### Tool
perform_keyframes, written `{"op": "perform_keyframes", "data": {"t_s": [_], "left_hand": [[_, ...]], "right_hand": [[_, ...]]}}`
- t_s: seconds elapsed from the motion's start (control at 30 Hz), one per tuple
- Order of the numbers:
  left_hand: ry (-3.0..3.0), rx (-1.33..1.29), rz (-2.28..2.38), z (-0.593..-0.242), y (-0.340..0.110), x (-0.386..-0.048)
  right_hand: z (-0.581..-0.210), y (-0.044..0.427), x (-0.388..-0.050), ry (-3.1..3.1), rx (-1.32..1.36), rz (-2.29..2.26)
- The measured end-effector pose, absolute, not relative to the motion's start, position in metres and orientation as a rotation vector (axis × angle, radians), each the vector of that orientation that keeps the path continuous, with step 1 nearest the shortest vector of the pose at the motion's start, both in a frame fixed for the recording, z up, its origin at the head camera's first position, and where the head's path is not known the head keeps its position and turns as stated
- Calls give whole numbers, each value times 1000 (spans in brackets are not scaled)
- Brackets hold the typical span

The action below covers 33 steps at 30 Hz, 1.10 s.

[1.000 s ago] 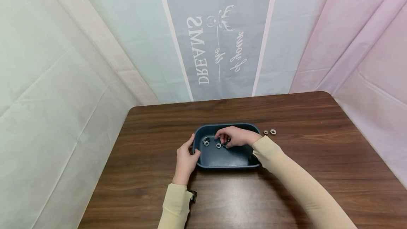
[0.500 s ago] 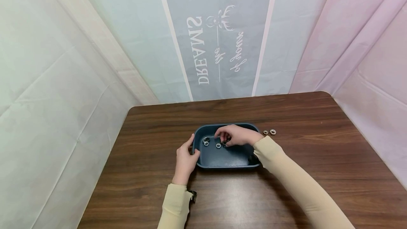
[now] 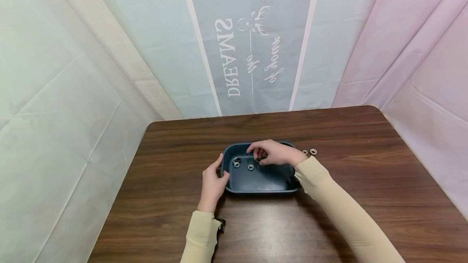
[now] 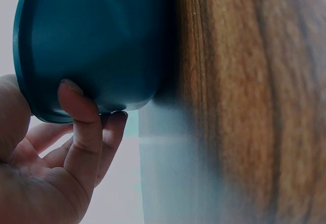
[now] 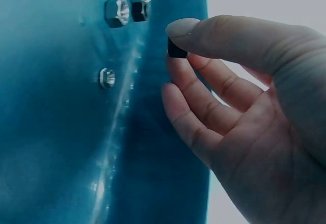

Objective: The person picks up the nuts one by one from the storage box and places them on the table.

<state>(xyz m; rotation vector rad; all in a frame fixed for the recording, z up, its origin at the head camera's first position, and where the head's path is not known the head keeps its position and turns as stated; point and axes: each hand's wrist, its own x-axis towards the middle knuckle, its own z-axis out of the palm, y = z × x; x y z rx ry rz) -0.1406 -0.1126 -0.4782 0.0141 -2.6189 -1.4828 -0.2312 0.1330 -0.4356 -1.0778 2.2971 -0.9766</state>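
**Right hand (image 3: 276, 152) Has Risen a Little, and the Black Nut (image 5: 177, 49) With It**

Half a second ago, in the head view, this hand was lower over the blue tray (image 3: 259, 184); now it is somewhat higher, while the left hand (image 3: 213, 182) has stayed at its place. From where I stand, the right thumb and one finger are clamped on the black nut, and the other fingers are bent and apart from it. The nut is above the tray, near its far side, and seems to be off the floor of it, though the exact height I cannot tell.

The left hand holds the left end of the tray: its thumb goes over the rim and its fingers are against the outside wall.

Inside the tray, one silver nut (image 5: 107, 78) lies alone, and near the left end there is a small group of nuts (image 3: 237, 164), silver and black together. On the table (image 3: 175, 149), beyond the right end of the tray, two loose nuts (image 3: 313, 151) lie near the right sleeve (image 3: 318, 177).

I would judge that the step in hand is the lifting of one single nut. The next move calls, in my opinion, for a steady pinch, because such a small piece can easily slip, and for the wrist to pass clear over the rim if the nut must leave the tray.
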Motion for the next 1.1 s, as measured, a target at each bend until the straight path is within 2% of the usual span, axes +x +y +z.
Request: {"op": "perform_keyframes", "data": {"t_s": [1.1], "left_hand": [[-2615, 31, -1486, -476, -112, -140]], "right_hand": [[-414, 152, -226, 2315, -1100, -1238]]}}
